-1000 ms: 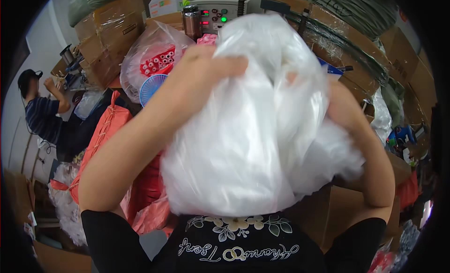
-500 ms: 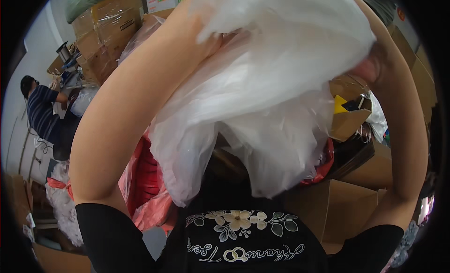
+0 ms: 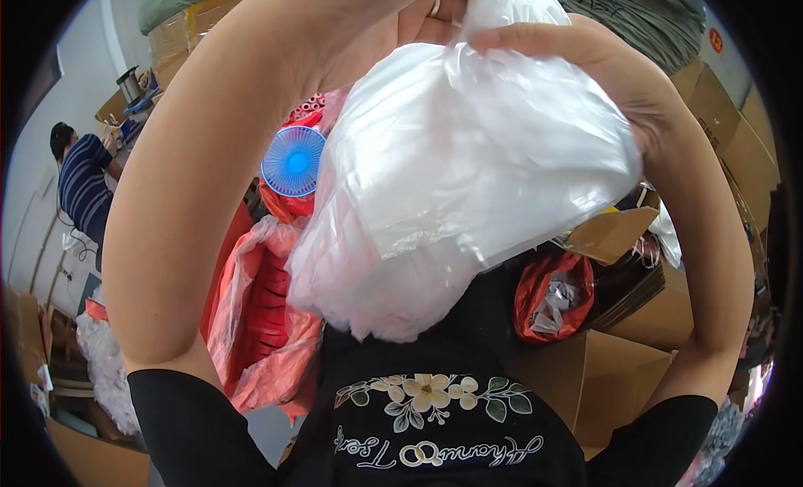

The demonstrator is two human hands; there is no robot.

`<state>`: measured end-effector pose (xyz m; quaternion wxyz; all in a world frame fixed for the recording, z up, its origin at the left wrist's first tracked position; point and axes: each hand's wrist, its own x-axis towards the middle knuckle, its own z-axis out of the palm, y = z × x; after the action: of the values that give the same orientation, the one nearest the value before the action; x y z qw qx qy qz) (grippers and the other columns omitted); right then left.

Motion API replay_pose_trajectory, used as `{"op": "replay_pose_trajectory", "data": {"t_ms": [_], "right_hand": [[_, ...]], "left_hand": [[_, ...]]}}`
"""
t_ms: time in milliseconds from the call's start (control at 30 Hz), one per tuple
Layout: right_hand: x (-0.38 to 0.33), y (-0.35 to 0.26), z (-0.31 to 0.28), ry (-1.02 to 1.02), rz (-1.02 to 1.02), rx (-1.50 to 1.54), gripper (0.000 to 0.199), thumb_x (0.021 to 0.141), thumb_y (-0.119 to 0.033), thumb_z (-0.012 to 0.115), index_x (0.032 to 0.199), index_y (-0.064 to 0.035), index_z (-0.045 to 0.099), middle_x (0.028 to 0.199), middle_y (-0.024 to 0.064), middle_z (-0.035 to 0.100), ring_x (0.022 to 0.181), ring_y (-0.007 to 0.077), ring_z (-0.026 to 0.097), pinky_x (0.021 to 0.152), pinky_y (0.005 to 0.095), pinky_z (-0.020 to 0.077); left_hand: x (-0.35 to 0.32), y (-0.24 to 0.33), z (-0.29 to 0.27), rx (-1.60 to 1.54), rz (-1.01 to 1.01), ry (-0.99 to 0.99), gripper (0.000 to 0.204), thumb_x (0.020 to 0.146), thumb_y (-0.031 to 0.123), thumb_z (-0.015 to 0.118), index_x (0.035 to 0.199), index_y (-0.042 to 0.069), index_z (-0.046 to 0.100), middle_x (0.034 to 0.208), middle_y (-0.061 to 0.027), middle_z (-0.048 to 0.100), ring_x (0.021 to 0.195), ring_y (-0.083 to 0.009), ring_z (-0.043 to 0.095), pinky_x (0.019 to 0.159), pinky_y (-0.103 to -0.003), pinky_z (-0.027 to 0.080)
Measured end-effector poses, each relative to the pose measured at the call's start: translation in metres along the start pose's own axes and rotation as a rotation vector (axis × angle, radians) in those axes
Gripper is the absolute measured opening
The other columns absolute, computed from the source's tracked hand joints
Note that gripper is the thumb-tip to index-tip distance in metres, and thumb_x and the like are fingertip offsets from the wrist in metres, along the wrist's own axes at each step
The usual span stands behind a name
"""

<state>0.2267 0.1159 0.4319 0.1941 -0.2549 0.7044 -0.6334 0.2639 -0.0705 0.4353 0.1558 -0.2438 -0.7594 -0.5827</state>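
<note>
Head view. I see both hands raised close before the camera, gripping one bundle of clear plastic bags [image 3: 452,194]. My left hand [image 3: 401,23], with a ring on one finger, is curled shut on the bundle's gathered top near the upper edge of the view. My right hand [image 3: 585,69] lies over the bundle's upper right side, fingers [image 3: 519,39] bent down and pressing into the film; its thumb is hidden behind the plastic. The bundle hangs between the two forearms, its loose lower end just above the black floral garment [image 3: 435,412] on my chest.

Behind the left forearm: a small blue fan [image 3: 293,161] and, below it, a pinkish bag of red items [image 3: 259,320]. At right, a red bag holding scraps [image 3: 556,294] sits beside open cardboard boxes [image 3: 627,370]. At the far left, another person in a striped shirt [image 3: 84,186] works at a bench, well apart from my hands.
</note>
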Motion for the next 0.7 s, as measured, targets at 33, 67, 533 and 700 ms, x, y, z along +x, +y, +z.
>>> {"op": "replay_pose_trajectory", "data": {"t_ms": [33, 67, 533, 700], "right_hand": [[-0.001, -0.001, 0.002, 0.048, 0.037, -0.037, 0.041, 0.088, -0.019, 0.066, 0.119, 0.0059, 0.057, 0.102, 0.0169, 0.067, 0.088, 0.0224, 0.070, 0.079, 0.0360, 0.0604], [0.000, -0.003, 0.005, 0.040, 0.036, -0.038, 0.041, 0.088, -0.019, 0.066, 0.119, 0.0059, 0.057, 0.102, 0.0169, 0.067, 0.088, 0.0224, 0.070, 0.079, 0.0360, 0.0604], [0.011, -0.022, -0.006, -0.566, 0.011, 0.752, 0.023, 0.097, -0.009, 0.050, 0.112, 0.0065, 0.059, 0.108, 0.0210, 0.066, 0.090, 0.0255, 0.069, 0.082, 0.0405, 0.0586], [0.011, -0.032, -0.004, -0.633, -0.076, 0.757, 0.023, 0.097, -0.008, 0.050, 0.112, 0.0068, 0.059, 0.109, 0.0212, 0.065, 0.092, 0.0260, 0.069, 0.084, 0.0404, 0.0582]], "left_hand": [[0.002, 0.001, 0.001, -0.037, 0.004, -0.013, 0.041, 0.089, 0.024, 0.042, 0.098, -0.011, 0.060, 0.101, -0.0217, 0.064, 0.094, -0.0272, 0.060, 0.085, -0.037, 0.046], [-0.003, 0.003, -0.002, -0.070, 0.003, -0.019, 0.044, 0.090, 0.027, 0.041, 0.100, -0.011, 0.060, 0.103, -0.0221, 0.063, 0.096, -0.0276, 0.061, 0.087, -0.037, 0.047], [-0.054, -0.044, -0.083, -0.144, -0.065, 0.030, 0.060, 0.098, 0.046, 0.037, 0.119, -0.006, 0.059, 0.116, -0.0186, 0.065, 0.106, -0.0271, 0.064, 0.091, -0.031, 0.052], [-0.082, -0.057, -0.095, -0.075, -0.140, -0.005, 0.056, 0.097, 0.043, 0.041, 0.119, -0.005, 0.060, 0.114, -0.0172, 0.065, 0.104, -0.0258, 0.065, 0.089, -0.031, 0.052]]}}
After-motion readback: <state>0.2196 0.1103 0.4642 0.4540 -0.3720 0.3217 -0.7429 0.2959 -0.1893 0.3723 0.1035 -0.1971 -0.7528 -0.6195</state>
